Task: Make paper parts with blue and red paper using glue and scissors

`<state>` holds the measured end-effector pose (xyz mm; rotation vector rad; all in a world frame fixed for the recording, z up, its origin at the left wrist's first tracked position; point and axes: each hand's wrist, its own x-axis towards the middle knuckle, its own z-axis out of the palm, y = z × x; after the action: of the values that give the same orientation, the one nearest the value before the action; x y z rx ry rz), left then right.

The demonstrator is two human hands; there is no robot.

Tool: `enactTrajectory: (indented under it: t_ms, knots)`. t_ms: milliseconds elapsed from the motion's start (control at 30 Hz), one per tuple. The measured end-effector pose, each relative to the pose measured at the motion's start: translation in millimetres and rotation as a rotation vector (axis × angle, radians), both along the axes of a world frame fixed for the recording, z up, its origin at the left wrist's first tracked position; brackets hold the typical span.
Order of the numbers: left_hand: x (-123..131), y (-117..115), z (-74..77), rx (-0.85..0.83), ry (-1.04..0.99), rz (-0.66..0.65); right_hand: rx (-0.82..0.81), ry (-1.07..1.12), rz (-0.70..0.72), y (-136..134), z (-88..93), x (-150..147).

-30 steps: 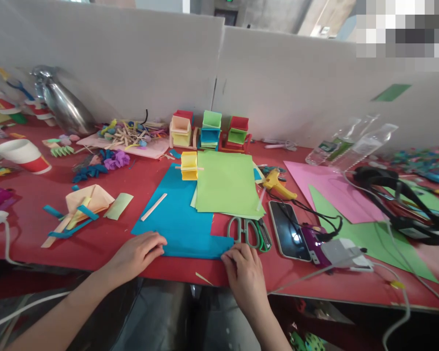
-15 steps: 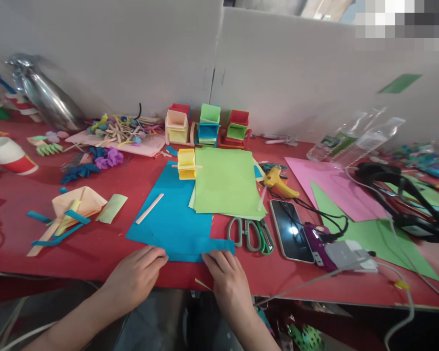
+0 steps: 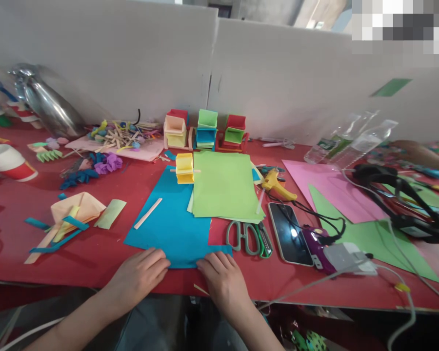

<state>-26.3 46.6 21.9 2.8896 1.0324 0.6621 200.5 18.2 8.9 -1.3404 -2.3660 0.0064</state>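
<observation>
A sheet of blue paper [image 3: 175, 229] lies at the front of the red table, its near edge under my fingers. My left hand [image 3: 142, 270] holds the near left corner, fingers together and curved over the edge, thumb out of sight. Around the near right part of that edge my right hand [image 3: 225, 282] is closed likewise, with a short blue end sticking out past it. A pale wooden stick [image 3: 148, 213] rests on the blue sheet. Stacked green paper [image 3: 221, 185] covers its far right part, and a small yellow folded-paper piece [image 3: 185, 168] sits beside the stack.
Right of the papers are scissors [image 3: 243, 238], a phone [image 3: 290, 234] and a yellow glue gun [image 3: 278, 185]. A paper cup [image 3: 9, 162] and a peach paper piece [image 3: 78, 207] lie left. Folded-paper boxes [image 3: 207, 129] stand behind. Another person's hand [image 3: 409, 148] reaches in at far right.
Both hands stay at the near edge; my right hand has shifted slightly left. The narrow folded band along that edge no longer shows. Another person's hand has come in at far right.
</observation>
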Motion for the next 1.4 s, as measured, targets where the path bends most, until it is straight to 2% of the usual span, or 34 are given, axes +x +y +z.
enactTrajectory:
  t_ms: [167,433,700,800,1033,1200,1400]
  knots:
    - [-2,-6,-3.4,-0.062,0.051,0.062,-0.004,0.072,-0.028,-5,-3.7,-1]
    - [-8,-10,-12.9,-0.023,0.062,0.021,0.039,0.042,-0.016,-11,-1.9,-2]
    - [-17,-8,-5.4,-0.048,0.024,-0.023,0.046,0.006,-0.028,-10,-0.9,-3]
    - [-19,-8,-4.4,-0.081,0.020,0.000,0.032,-0.003,-0.030,-11,-1.0,-3]
    - [-19,-8,-6.9,0.078,-0.034,-0.007,0.052,-0.004,0.050,-16,2.4,12]
    - [-19,-8,-6.4,0.052,-0.045,-0.023,0.056,0.060,-0.054,-19,2.7,16]
    - [-18,9,-4.9,-0.168,-0.156,-0.014,-0.050,0.155,-0.201,-15,10.1,8]
